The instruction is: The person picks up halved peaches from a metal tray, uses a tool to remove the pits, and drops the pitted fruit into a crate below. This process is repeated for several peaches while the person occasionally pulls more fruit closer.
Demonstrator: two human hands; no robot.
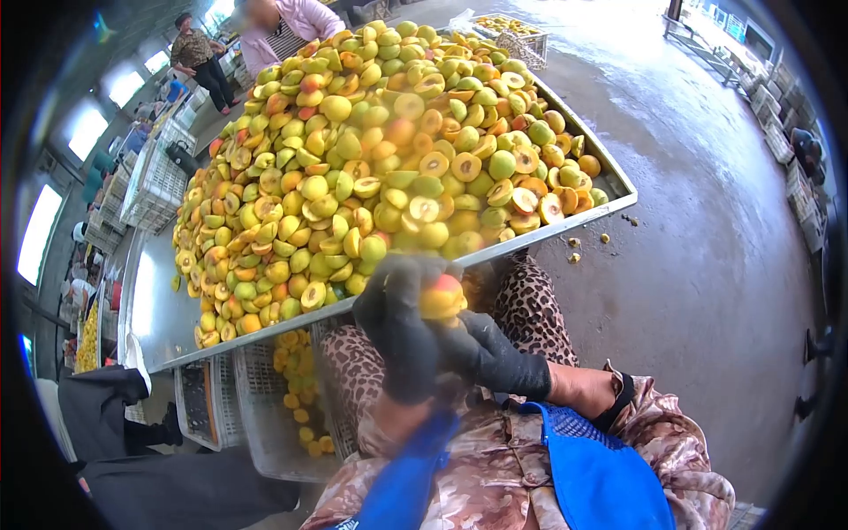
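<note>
Dark-gloved and somewhat blurred, my left hand (402, 322) is closed against the left side of a red and yellow fruit (441, 298). From below and the right, my right hand (499, 355), also in a dark glove, has its fingers curled at the same fruit. The two hands touch, and the inner fingertips are hidden. Just beyond them, a metal-edged table (565, 226) bears a large heap of yellow-green fruit (353, 177), many pieces cut in half with brown centres or hollows showing.
Below the table edge are plastic crates (256, 380), one with yellow pieces. A person in dark trousers (177, 481) sits at left. Another in pink (283, 31) is behind the heap, and one stands farther back (199, 57). Fruit scraps (575, 257) lie on the floor.
</note>
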